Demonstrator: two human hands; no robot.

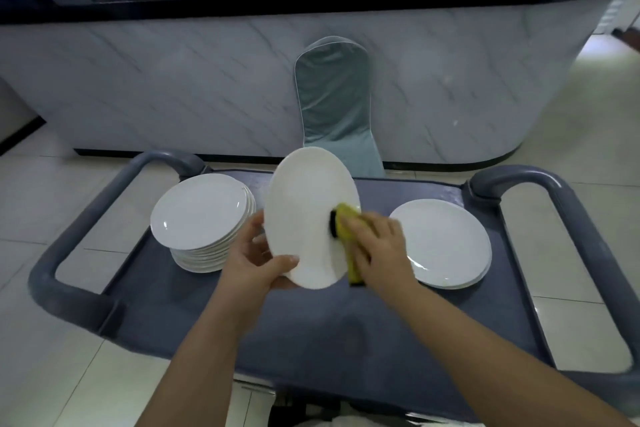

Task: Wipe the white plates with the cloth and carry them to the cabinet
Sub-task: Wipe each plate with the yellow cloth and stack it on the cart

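Observation:
My left hand (254, 262) grips the lower left rim of a white plate (304, 211), tilted up on edge above the grey-blue cart (311, 329). My right hand (379, 246) holds a yellow cloth (348, 222) with a dark side and presses it against the plate's right edge. A tall stack of white plates (199, 215) stands on the cart to the left. A low stack of white plates (446, 243) lies on the cart to the right.
The cart has thick grey handles on its left (69, 246) and right (571, 218). Beyond it a covered chair (334, 104) stands against a marble-fronted counter (173, 87) with a dark top. Pale floor tiles surround the cart.

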